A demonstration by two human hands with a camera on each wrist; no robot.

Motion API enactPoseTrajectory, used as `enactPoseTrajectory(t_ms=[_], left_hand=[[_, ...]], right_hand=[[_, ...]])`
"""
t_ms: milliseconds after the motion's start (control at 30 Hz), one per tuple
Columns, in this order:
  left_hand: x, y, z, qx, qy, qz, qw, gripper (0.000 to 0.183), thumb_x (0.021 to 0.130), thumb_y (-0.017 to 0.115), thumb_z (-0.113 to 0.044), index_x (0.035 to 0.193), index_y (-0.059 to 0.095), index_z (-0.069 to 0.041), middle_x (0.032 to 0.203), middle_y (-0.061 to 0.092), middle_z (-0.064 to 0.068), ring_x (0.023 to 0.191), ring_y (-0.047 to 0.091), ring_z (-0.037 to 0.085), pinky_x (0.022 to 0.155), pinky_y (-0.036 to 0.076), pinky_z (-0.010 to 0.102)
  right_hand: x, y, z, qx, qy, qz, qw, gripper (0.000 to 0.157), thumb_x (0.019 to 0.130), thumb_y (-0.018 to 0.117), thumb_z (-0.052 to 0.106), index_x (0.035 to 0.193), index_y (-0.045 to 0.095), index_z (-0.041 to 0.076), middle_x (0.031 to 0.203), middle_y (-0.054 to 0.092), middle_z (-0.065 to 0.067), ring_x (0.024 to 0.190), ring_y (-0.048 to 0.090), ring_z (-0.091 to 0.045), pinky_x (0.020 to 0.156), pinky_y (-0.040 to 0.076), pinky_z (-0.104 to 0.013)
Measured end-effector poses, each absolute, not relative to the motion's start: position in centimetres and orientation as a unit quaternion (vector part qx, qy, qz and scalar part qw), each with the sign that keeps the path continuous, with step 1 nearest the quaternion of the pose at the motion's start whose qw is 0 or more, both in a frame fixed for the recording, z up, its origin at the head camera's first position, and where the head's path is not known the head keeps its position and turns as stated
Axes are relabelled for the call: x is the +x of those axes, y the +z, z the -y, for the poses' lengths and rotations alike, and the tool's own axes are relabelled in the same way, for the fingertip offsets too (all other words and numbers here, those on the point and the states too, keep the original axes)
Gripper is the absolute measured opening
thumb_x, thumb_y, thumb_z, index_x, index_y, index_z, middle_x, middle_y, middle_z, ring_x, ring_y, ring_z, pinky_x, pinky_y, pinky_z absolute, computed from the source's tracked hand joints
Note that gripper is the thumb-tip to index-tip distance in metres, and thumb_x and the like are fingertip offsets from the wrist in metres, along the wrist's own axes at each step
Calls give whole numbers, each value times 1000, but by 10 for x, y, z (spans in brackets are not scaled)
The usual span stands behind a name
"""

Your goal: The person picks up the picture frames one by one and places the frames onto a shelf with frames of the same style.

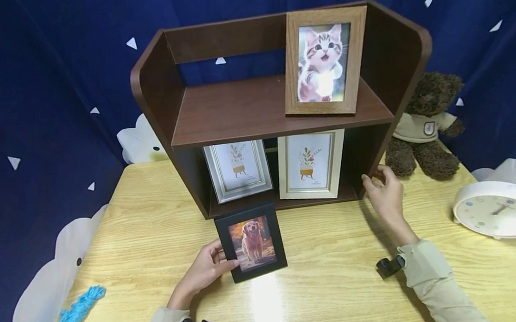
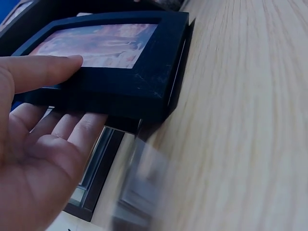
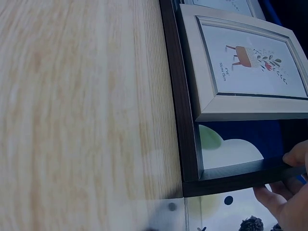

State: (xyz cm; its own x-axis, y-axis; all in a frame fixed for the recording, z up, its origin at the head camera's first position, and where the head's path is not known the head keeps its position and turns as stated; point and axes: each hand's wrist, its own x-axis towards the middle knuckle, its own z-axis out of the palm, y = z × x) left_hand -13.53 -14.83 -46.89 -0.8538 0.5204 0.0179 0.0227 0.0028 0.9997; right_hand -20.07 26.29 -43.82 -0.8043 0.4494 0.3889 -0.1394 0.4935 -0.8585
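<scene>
My left hand grips a black picture frame by its left side, thumb on the front and fingers behind. The picture in it shows a golden dog; in the left wrist view the black frame is tilted above the wood table. With my right hand I pinch the front edge of the right side panel of a dark brown two-tier shelf, low down; the right wrist view shows the thumb inside this panel and fingers outside. On the lower tier stand a silver frame and a cream frame.
A wooden frame with a kitten picture stands on the upper tier at right. Beside the shelf sits a brown teddy bear, with a white clock nearer the front. A bundle of blue cord lies at the table's left edge.
</scene>
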Motion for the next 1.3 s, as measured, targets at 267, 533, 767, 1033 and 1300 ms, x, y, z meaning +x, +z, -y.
enactPoseTrajectory(t_ms=[267,533,767,1033,1300], left_hand=[[-136,-470,150,211,685,-671,189,60,85,61,7,136,31,18,126,50,36,103,64,12,87,55,28],[-136,-470,150,228,693,-655,193,61,85,59,9,138,29,18,130,43,40,104,64,12,88,55,28],[-136,-471,151,230,701,-646,195,63,85,59,9,139,28,17,131,41,41,105,64,13,88,55,29],[-136,-473,150,233,720,-624,197,69,85,59,11,143,21,13,138,34,39,110,62,17,91,53,33],[-135,-474,151,233,720,-624,197,71,86,59,10,144,19,13,141,30,38,111,61,17,92,52,33]], right_hand=[[-201,-438,-263,-86,503,807,296,26,86,62,-2,110,57,-11,107,64,-27,85,51,12,77,47,-3],[-201,-437,-263,-89,493,812,301,26,86,62,-1,110,58,-11,105,64,-26,91,60,-6,76,46,-1],[-202,-439,-264,-91,492,810,305,25,86,62,-1,109,58,-10,105,64,-27,90,60,-2,76,47,-3],[-202,-439,-265,-89,502,807,299,27,86,63,-1,111,58,-10,106,63,-26,85,51,12,76,47,-2],[-199,-430,-260,-97,495,813,293,26,86,62,-4,110,58,-13,104,63,-28,95,64,-20,76,49,-5]])
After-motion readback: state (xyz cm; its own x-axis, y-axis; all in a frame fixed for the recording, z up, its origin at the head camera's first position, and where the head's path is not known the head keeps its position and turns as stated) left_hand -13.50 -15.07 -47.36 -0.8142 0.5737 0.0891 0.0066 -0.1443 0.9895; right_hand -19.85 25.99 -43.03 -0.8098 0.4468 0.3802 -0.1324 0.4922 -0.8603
